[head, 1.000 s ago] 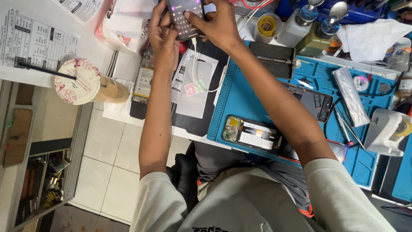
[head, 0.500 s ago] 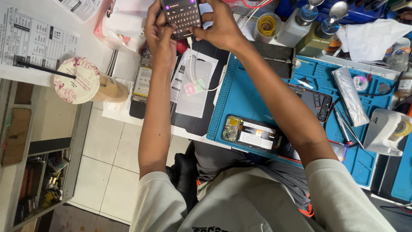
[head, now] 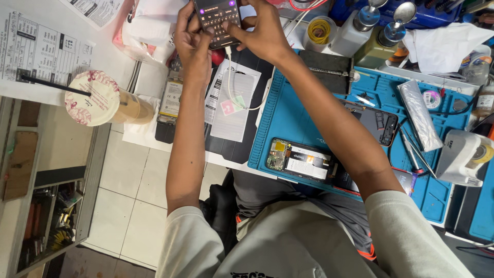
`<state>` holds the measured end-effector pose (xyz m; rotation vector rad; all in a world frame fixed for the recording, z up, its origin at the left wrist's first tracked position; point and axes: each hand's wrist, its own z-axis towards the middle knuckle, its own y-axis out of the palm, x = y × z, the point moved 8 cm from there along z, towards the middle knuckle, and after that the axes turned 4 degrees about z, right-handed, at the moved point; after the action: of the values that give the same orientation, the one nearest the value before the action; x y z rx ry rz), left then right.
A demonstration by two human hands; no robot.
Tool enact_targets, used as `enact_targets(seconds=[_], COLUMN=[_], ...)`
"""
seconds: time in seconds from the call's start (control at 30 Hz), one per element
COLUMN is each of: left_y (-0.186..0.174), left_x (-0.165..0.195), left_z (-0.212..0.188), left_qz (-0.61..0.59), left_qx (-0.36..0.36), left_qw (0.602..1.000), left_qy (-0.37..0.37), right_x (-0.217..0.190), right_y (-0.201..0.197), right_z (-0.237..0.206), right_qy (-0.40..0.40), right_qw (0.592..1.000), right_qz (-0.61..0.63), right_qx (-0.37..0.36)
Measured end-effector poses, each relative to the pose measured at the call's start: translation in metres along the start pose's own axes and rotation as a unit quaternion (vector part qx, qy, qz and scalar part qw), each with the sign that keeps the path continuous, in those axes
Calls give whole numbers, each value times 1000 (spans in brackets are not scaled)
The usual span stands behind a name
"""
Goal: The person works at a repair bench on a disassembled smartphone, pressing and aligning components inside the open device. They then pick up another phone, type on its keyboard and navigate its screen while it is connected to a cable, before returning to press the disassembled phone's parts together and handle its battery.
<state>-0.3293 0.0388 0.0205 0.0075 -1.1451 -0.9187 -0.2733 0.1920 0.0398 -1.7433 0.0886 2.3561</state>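
Both of my hands hold a lit smartphone (head: 218, 19) at the top of the head view, above the workbench. My left hand (head: 191, 37) grips its left side and my right hand (head: 263, 32) its right side, with both thumbs over the on-screen keyboard. A white cable (head: 232, 85) hangs from the phone's lower end down over a sheet of paper (head: 234, 110). Under my right forearm lies an opened phone (head: 301, 162) with its circuit board showing, on a blue repair mat (head: 293, 116).
A sealed drink cup with a black straw (head: 95, 98) stands at the left by printed papers (head: 38, 51). A phone back panel (head: 378, 126), tweezers (head: 411, 149), a tape dispenser (head: 465, 157), bottles (head: 357, 25) and a solder-wire roll (head: 319, 32) crowd the right. Tiled floor (head: 126, 201) lies below.
My hands and the phone have drifted slightly downward and toward me; the phone's whole keyboard now shows. The thumbs shift over the screen. Nothing else has moved.
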Motion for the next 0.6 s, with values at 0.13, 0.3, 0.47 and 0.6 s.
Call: enact_targets(seconds=[0.13, 0.3, 0.47, 0.6], left_y=[-5, -9, -5, -4], left_x=[0, 3, 4, 4], left_z=[1, -1, -2, -2], left_qz=[74, -21, -18, -26], left_qx=[42, 26, 10, 8], left_qw=[996, 999, 1000, 1000], left_qy=[6, -11, -10, -3], right_x=[-3, -1, 2, -2], right_y=[6, 7, 5, 3], right_z=[-3, -1, 0, -1], right_qy=[-31, -27, -3, -16], right_qw=[999, 998, 999, 999], right_qz=[22, 16, 16, 8], right_qx=[-37, -49, -43, -41])
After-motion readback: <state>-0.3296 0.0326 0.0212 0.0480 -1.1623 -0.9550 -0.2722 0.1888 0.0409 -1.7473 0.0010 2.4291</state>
